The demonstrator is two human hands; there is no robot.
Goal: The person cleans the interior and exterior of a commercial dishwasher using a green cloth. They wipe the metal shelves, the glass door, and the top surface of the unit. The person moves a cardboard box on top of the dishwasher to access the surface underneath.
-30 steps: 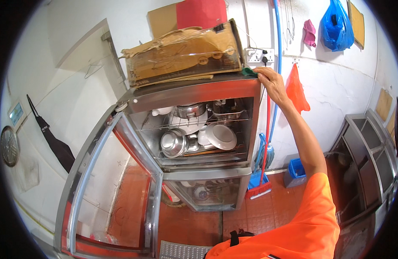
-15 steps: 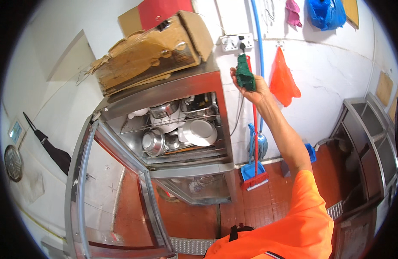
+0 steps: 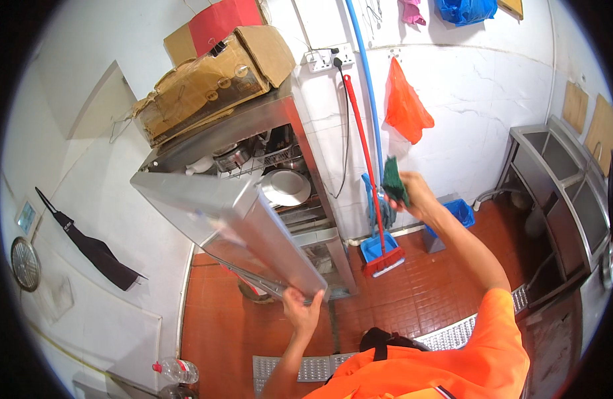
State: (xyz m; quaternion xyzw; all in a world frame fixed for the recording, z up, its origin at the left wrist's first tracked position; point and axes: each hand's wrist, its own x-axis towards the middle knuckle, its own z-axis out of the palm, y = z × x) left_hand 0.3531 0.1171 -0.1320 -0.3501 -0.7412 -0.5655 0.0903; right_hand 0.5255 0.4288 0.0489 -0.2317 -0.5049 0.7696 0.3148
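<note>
Right hand is coming down off the cabinet top, now out in front of the white wall, fingers closed around a green pad. Pad is sitting just right of the red broom handle, clear of the cabinet. Left hand is now in view, gripping the lower corner of the steel door, fingers wrapped on its edge. Door is swinging across the cabinet front, covering most of the shelves; a white plate and pots are showing at the right edge of the opening. Cardboard box is lying on the cabinet top. Orange bag is hanging on the wall, right of the broom.
</note>
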